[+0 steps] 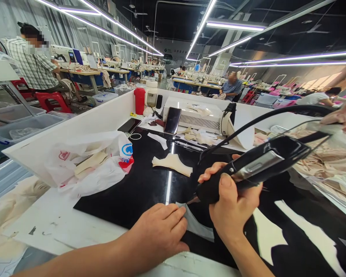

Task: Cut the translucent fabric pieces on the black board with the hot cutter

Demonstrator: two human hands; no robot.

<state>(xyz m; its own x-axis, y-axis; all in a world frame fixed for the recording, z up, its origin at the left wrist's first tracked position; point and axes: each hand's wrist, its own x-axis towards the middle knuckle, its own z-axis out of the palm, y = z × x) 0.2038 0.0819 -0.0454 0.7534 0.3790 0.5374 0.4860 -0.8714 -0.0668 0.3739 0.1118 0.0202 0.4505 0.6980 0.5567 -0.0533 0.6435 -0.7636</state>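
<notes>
My right hand (233, 207) is wrapped round a black corded handheld power tool (248, 169) with a silver strip along its side. The tool slants down to the left, and its narrow coppery tip is at the top edge of a sheer grey curved fabric piece (200, 223). On that piece's left end lies my left hand (161, 231), palm down, fingers stretched over it on the black board (127, 215). Beyond the tip sits a cream curved fabric stack (173, 164). Cream shaped pieces (268, 234) lie right of my right wrist.
A white plastic bag (89, 165) with cream pieces is at the left. Phones (173, 120), a red cup (139, 100) and a white slatted machine (196, 115) stand at the back. Another person's hand (341, 117) holds clear plastic at the right. The tool's black cord (262, 115) arches across.
</notes>
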